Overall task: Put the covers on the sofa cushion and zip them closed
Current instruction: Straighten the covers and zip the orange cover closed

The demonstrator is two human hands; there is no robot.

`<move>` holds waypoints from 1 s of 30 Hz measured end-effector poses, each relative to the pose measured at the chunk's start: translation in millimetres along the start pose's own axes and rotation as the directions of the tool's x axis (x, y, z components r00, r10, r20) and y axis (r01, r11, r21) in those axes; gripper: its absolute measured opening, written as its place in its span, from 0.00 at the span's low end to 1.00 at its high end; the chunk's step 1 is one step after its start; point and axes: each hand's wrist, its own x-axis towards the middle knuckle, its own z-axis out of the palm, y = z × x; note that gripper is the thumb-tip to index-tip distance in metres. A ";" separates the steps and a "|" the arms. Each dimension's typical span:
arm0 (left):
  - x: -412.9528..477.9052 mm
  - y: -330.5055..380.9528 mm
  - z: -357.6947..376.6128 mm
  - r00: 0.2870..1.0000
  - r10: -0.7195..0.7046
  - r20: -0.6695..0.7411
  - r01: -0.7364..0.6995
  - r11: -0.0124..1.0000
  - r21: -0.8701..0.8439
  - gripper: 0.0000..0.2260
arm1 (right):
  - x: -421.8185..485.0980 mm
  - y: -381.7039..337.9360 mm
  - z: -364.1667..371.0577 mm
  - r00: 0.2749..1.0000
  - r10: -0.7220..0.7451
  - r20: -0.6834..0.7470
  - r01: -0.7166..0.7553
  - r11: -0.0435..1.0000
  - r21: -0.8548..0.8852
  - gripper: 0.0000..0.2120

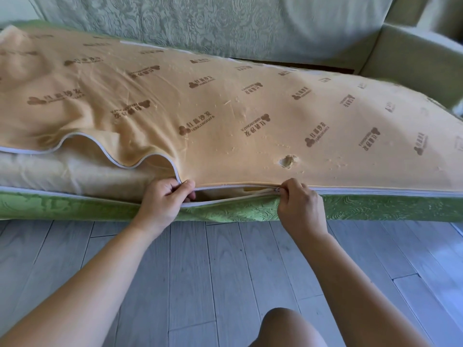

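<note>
Cushion (62,171), in cover (250,108), on sofa (225,26). Zip (375,191) shut right of slider (277,190), open left. Right hand (298,204) pinches slider; left hand (162,199), just left, grips both edges (220,200). Hold edges taut, draw slider leftward.

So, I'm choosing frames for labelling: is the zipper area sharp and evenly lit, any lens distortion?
Head view: zipper slider, left hand and right hand sharp; soft even light, no harsh glare; wide-angle bowing curves floor planks and green cover edge near the borders.
</note>
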 end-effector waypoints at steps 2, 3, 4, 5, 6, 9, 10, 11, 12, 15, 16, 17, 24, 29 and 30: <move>-0.4 1.4 -1.0 1.000 -0.025 0.016 0.026 0.998 -0.054 0.12 | 0.3 1.1 -3.4 1.000 0.028 0.014 -0.029 0.999 0.021 0.08; -0.7 2.0 -1.4 0.999 -0.037 0.024 0.039 0.997 -0.074 0.12 | 1.3 1.3 -5.3 0.999 0.038 0.016 -0.039 0.999 0.023 0.08; -1.3 3.8 -1.3 0.998 -0.048 0.031 0.051 0.994 -0.093 0.13 | 2.8 0.9 -7.7 0.998 0.052 0.030 -0.052 0.999 0.013 0.09; -2.2 5.4 -1.4 0.998 -0.057 0.038 0.061 0.992 -0.114 0.14 | 4.6 0.1 -9.9 0.996 0.072 0.057 -0.072 0.997 -0.013 0.09; -3.0 8.6 -1.9 0.997 -0.063 0.048 0.069 0.988 -0.136 0.14 | 7.0 -1.3 -12.7 0.991 0.102 0.091 -0.097 0.994 -0.051 0.10; -5.0 19.9 -4.0 0.994 -0.059 0.096 0.076 0.980 -0.185 0.13 | 12.3 -3.8 -17.8 0.967 0.179 0.179 -0.163 0.982 -0.099 0.10; -5.0 23.1 -5.5 0.992 -0.056 0.109 0.075 0.982 -0.172 0.13 | 13.3 -4.1 -19.0 0.960 0.195 0.202 -0.187 0.981 -0.061 0.10; -5.3 24.9 -6.3 0.992 -0.050 0.118 0.068 0.986 -0.155 0.13 | 13.5 -3.6 -20.1 0.954 0.206 0.217 -0.209 0.978 -0.009 0.10; -5.8 26.1 -6.8 0.992 -0.043 0.121 0.061 0.987 -0.147 0.14 | 13.2 -2.7 -21.2 0.953 0.207 0.223 -0.221 0.974 0.040 0.10; -6.1 25.4 -7.5 0.993 -0.043 0.110 0.060 0.987 -0.151 0.14 | 10.4 -1.3 -24.5 0.957 0.173 0.232 -0.205 0.971 0.124 0.08; -6.3 25.2 -7.5 0.993 -0.046 0.106 0.062 0.986 -0.154 0.14 | 8.9 -1.6 -25.4 0.961 0.154 0.229 -0.190 0.971 0.146 0.08; -6.5 24.6 -7.3 0.993 -0.050 0.104 0.066 0.985 -0.161 0.13 | 7.2 -1.9 -25.7 0.965 0.134 0.225 -0.174 0.971 0.166 0.08; -6.4 20.4 -6.9 0.994 -0.064 0.094 0.077 0.986 -0.146 0.15 | 3.4 -15.7 -22.9 0.969 0.051 0.242 -0.115 0.959 0.258 0.08; -6.3 17.3 -5.2 0.994 -0.063 0.089 0.072 0.992 -0.108 0.15 | 3.0 -35.2 -16.7 0.963 -0.016 0.271 -0.066 0.955 0.289 0.08; -7.1 16.7 -5.2 0.994 -0.061 0.089 0.069 0.993 -0.098 0.15 | 2.7 -40.4 -15.2 0.960 -0.034 0.278 -0.051 0.954 0.294 0.08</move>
